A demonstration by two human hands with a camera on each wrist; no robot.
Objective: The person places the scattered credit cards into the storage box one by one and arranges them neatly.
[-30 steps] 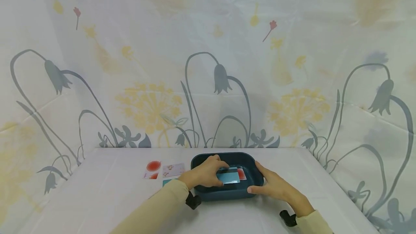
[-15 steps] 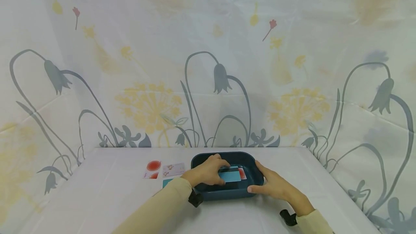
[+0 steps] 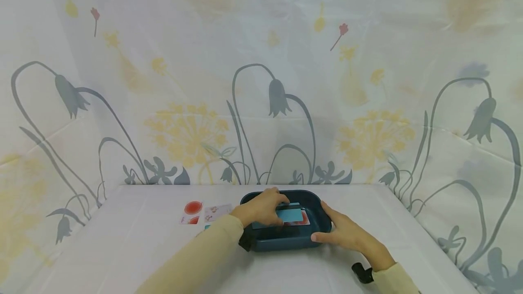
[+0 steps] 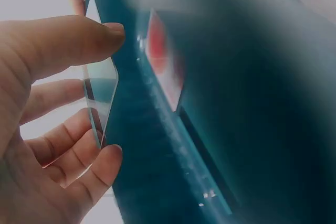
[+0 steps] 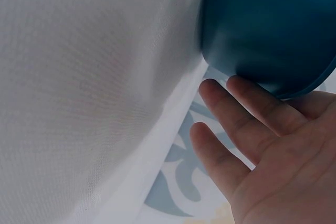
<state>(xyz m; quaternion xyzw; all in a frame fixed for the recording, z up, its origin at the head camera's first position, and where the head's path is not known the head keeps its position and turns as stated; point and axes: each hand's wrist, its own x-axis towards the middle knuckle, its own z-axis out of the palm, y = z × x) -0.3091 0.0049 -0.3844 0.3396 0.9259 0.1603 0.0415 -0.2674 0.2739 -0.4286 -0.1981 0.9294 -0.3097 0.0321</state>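
Observation:
My left hand (image 3: 263, 207) reaches into the dark teal rectangular bin (image 3: 286, 243) and pinches a light blue card (image 3: 291, 215) with a dark stripe. In the left wrist view, the thumb lies on one side of that card (image 4: 103, 93) and the fingers on the other. Below it, a red-and-white card (image 3: 306, 218) lies on the bin's floor, partly covered in the head view. My right hand (image 3: 347, 236) touches the bin's right end, thumb at the front corner. In the right wrist view, this hand's fingers (image 5: 236, 124) are spread and fairly straight against or near the bin's wall.
Left of the bin on the white table (image 3: 135, 239) lie a card with red circles (image 3: 192, 212) and a pale floral card (image 3: 216, 212). A blue card (image 3: 207, 227) shows partly behind the left sleeve. A flower-patterned cloth (image 3: 261, 103) hangs behind.
My left hand has moved slightly up and away with the blue card, exposing more of the red-and-white card beneath. The right hand and bin have stayed in place.

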